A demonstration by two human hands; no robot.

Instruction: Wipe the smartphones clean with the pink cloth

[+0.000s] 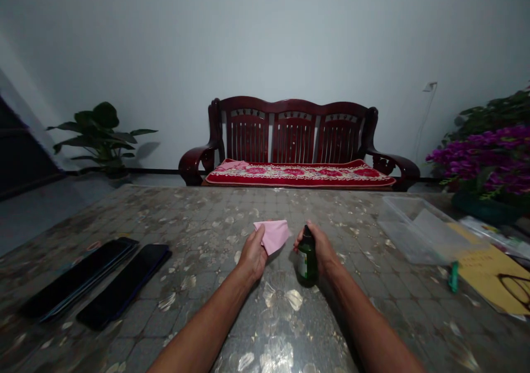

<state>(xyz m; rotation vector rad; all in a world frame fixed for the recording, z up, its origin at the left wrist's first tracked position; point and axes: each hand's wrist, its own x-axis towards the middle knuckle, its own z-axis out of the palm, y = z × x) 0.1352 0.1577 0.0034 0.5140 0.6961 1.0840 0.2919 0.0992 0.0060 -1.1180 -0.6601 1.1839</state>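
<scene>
1. Centred on the gap between the hands, with 12 o'clock facing away from the wearer, the pink cloth (275, 236) lies toward 10 o'clock, folded and raised in the left hand (254, 253).
2. That hand is closed in a pinch, thumb on top of the cloth and fingers beneath; the free corners point toward 2 and 5 o'clock.
3. Toward 4 o'clock is a dark green bottle (307, 262), roughly upright, with a black pump top (307, 232) and a pale label. I cannot tell whether its base touches the table.
4. The right hand (323, 248) curls around the bottle's upper part from its 3 o'clock side, closed on it, with fingertips showing at its 9 o'clock side.
5. Below both is a table (232, 306) with a grey, flower-patterned top.
6. Near 8 to 9 o'clock, two dark, phone-like devices (124, 284) lie slantwise, side by side.
7. Near 3 o'clock sits a clear plastic box (406, 246); just beyond are a small green object (454, 277), a yellow sheet (486, 276) and eyeglasses (515, 295).
8. Purple flowers (491, 155) stand toward 2 o'clock, a leafy plant (103, 132) toward 10.
9. At 12 o'clock, a dark red wooden bench (293, 108) bears a red floral cushion (298, 180).
</scene>
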